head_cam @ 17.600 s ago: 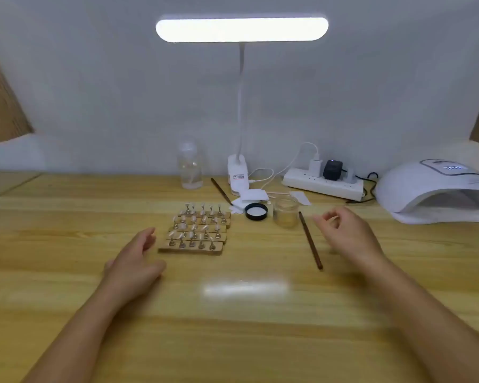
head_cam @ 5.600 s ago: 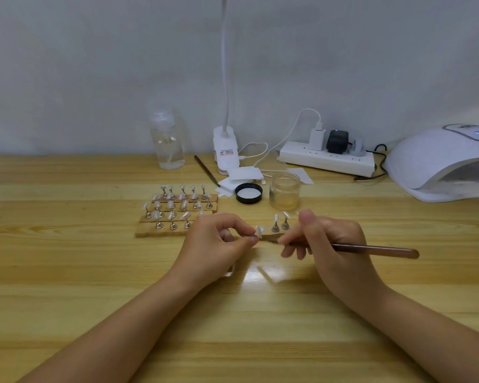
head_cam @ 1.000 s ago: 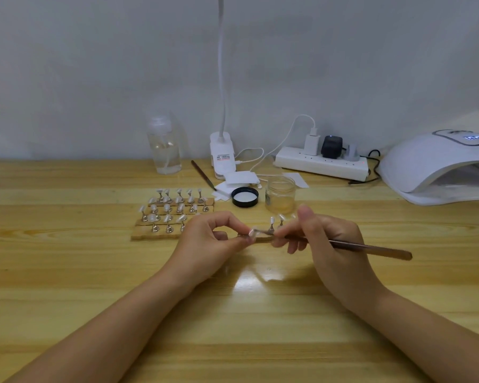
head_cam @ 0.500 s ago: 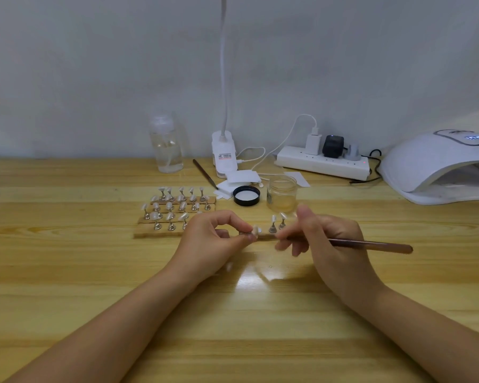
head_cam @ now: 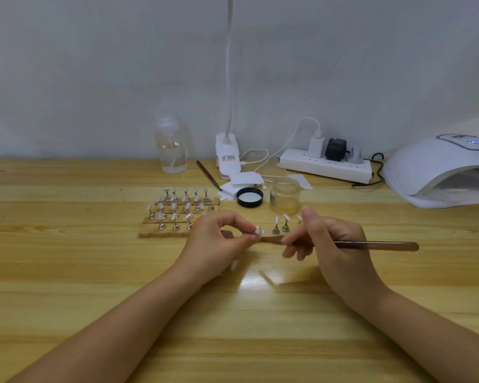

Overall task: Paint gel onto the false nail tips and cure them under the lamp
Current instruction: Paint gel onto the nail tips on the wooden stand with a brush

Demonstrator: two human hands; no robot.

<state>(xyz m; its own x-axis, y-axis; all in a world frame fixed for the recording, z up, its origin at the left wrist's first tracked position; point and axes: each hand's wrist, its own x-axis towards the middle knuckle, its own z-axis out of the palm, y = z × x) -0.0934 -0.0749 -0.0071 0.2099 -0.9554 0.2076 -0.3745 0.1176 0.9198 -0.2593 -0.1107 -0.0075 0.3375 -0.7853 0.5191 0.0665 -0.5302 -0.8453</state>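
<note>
Brown brush (head_cam: 376, 246) gripped in right hand (head_cam: 335, 244); left hand (head_cam: 216, 244) pinches nail tip (head_cam: 258, 230).

A small nail-art workstation at a wooden desk (head_cam: 67, 272) against a plain white wall (head_cam: 94, 64). At the far right sits a white domed curing lamp (head_cam: 437, 167) (its display lit). Far centre: a clip-on desk light (head_cam: 227, 156), a power strip (head_cam: 325, 167), and rows of false nail tips (head_cam: 177, 211) on stands.
</note>
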